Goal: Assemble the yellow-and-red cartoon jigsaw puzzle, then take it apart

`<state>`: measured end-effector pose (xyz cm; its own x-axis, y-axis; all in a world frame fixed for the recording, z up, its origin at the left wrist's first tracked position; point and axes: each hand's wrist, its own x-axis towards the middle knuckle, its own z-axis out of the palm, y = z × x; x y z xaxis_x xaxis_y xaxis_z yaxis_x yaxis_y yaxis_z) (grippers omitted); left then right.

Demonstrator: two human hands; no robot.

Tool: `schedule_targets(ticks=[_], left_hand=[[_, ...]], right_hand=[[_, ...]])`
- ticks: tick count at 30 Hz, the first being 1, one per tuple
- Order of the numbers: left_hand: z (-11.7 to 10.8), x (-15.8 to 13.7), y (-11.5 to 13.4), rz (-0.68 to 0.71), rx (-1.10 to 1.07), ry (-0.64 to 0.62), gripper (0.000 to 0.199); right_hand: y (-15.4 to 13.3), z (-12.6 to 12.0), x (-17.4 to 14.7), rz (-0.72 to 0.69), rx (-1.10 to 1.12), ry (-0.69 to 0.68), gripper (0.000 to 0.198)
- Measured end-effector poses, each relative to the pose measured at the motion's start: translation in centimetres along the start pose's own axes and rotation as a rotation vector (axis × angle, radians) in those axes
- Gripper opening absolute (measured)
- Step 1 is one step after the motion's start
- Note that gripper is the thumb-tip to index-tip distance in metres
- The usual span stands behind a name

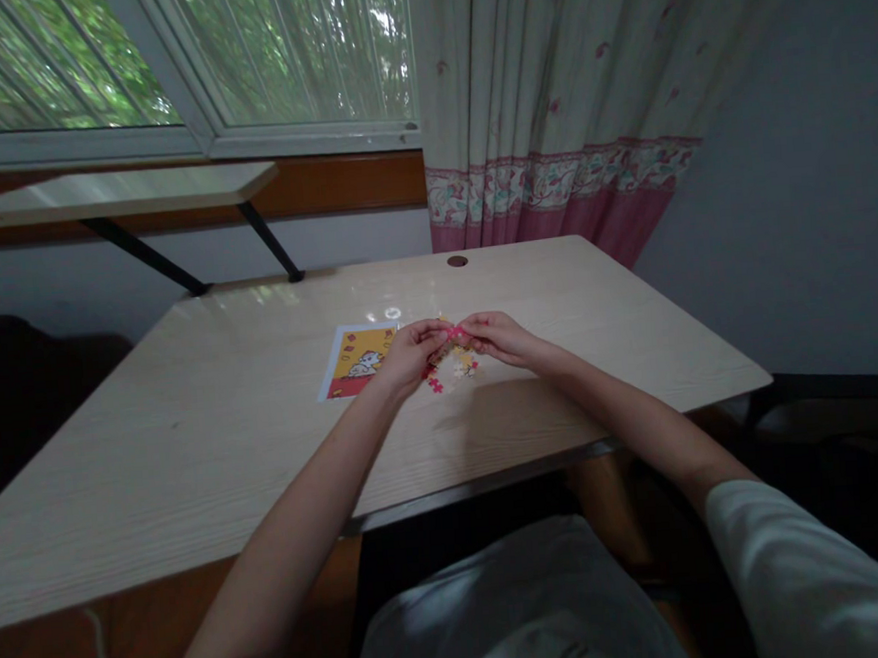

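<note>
Two bare forearms [308, 499] reach in from the lower edge of my feed, past a pale shirt [518, 604] at bottom centre and a light sleeve [769, 536] at lower right. Beyond lies the pale wood-grain table [221, 434], spread across the middle of the frame. Just right of centre I see loose jigsaw pieces [465, 360], red, yellow and pale, scattered on it and partly hidden by the hands; a low wrist could sweep some aside, and I judge the light ones easy to lose against the wood. Slightly higher, near mid-frame, the left hand [411, 351] and the right hand [498, 335] meet, the fingers of both pinching a small pink piece [456, 334]. From my distance I cannot tell whether it is one piece or two together. If the two grips push out of line, a tab could bend, or the piece could spring loose and drop. To the left lies a printed sheet [358, 365] with a white cartoon animal on yellow and red, its right edge hidden by the left hand; a nudge might skew it. Farther back I have a round hole [456, 261] in the table, a raised shelf [136, 193] at upper left, a patterned curtain [551, 111] and the window [299, 48] along the top.
</note>
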<state>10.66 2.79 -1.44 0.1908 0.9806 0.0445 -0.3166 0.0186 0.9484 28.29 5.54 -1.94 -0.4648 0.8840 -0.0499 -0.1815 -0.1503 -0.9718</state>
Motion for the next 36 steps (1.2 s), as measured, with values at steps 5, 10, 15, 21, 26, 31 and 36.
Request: schedule_targets(ticks=[5, 10, 15, 21, 26, 31, 36], left_hand=[[-0.1, -0.1, 0.1, -0.071, -0.08, -0.064, 0.026], [-0.2, 0.1, 0.1, -0.065, -0.088, -0.036, 0.026], [-0.2, 0.3, -0.4, 0.016, 0.045, 0.052, 0.029], [-0.5, 0.6, -1.1, 0.237, 0.516, 0.183, 0.019], [-1.1, 0.9, -1.7, 0.221, 0.518, 0.23, 0.022], [-1.4, 0.9, -1.7, 0.219, 0.657, 0.169, 0.023], [-0.8, 0.2, -0.8, 0.311, 0.818, 0.061, 0.024]], right_hand=[[0.2, 0.2, 0.0, -0.031, -0.166, 0.001, 0.036], [0.2, 0.1, 0.0, -0.06, -0.14, 0.017, 0.038], [0.1, 0.0, 0.1, -0.099, -0.201, 0.026, 0.033], [-0.4, 0.2, -0.9, -0.411, -0.764, 0.196, 0.017], [-0.8, 0.3, -1.7, -0.555, -0.943, 0.255, 0.018], [-0.3, 0.3, -1.3, -0.513, -0.881, 0.225, 0.021], [0.3, 0.1, -0.6, -0.445, -0.805, 0.201, 0.023]])
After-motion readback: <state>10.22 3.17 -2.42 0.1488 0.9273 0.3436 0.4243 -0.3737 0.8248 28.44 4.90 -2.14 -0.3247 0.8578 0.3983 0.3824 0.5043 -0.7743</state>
